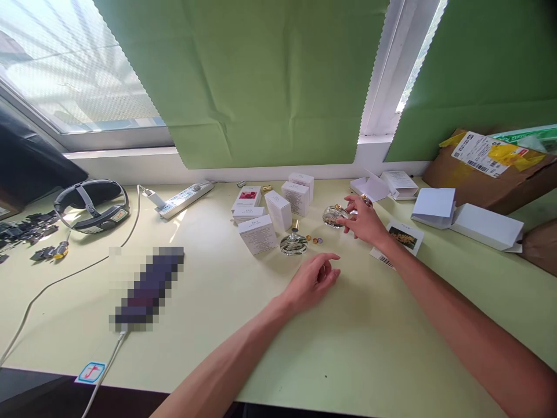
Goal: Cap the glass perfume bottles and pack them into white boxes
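Observation:
My left hand (315, 280) rests over the table with fingers loosely bent, thumb and forefinger apart and nothing between them. Farther right, my right hand (361, 220) is closed about a small glass bottle, mostly hidden; its gold-coloured neck (366, 200) shows above the hand. Just left of those fingertips stands a round clear glass bottle (334, 216) with a gold neck. Another low glass bottle (293, 245) stands beyond my left hand, a gold cap (296, 224) just behind it. Small gold and clear beads or stoppers (314, 239) lie between these two bottles.
Several white printed boxes (257, 235) stand left of the bottles. Opened white boxes (485, 226) and a picture card or box (405, 237) lie right. A brown carton (491, 168) is at back right. Leftward are a blurred-out phone (150, 287), power strip (183, 200) and headset (93, 206).

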`<state>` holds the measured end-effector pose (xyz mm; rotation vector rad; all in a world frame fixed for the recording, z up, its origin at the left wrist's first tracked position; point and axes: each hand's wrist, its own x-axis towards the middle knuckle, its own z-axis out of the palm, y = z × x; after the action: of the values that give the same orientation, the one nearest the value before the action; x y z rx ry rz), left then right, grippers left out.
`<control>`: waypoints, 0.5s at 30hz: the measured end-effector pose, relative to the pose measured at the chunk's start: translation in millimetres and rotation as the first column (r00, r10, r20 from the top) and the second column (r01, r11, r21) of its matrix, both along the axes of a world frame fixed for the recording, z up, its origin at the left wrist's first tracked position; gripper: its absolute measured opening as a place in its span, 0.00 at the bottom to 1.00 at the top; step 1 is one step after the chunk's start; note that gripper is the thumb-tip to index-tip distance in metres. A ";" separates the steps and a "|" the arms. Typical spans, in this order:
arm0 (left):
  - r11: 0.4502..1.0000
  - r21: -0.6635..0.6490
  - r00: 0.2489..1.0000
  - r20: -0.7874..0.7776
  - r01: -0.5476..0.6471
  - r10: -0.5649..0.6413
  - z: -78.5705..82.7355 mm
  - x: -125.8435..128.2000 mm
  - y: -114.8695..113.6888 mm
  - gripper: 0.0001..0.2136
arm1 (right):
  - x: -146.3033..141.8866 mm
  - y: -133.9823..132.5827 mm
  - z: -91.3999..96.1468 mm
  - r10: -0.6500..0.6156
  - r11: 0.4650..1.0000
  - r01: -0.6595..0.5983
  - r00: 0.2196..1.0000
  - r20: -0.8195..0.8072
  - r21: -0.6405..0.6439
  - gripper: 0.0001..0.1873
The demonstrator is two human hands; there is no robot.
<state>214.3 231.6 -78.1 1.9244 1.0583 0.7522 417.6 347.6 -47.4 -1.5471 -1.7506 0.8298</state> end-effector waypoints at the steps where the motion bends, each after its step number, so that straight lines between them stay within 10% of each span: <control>1: 1.000 -0.011 1.000 0.015 -0.022 0.022 -1.2 0.2 0.2 0.16 | 4.2 -11.7 2.9 0.018 1.000 -0.019 1.000 -0.017 -0.011 0.38; 7: 0.985 -0.073 0.975 0.148 -0.158 0.167 -9.2 2.8 2.6 0.23 | 23.0 -76.9 17.0 0.220 0.953 -0.253 0.956 -0.192 -0.170 0.39; 15: 0.998 0.040 0.994 -0.097 -0.049 0.053 -1.0 1.2 4.4 0.17 | 37.9 -96.4 11.2 0.372 0.868 -0.402 0.915 -0.153 -0.292 0.36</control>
<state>215.5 236.0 -79.2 1.9902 1.1648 0.7163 455.5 251.2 -36.2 -1.3336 -1.9627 1.4226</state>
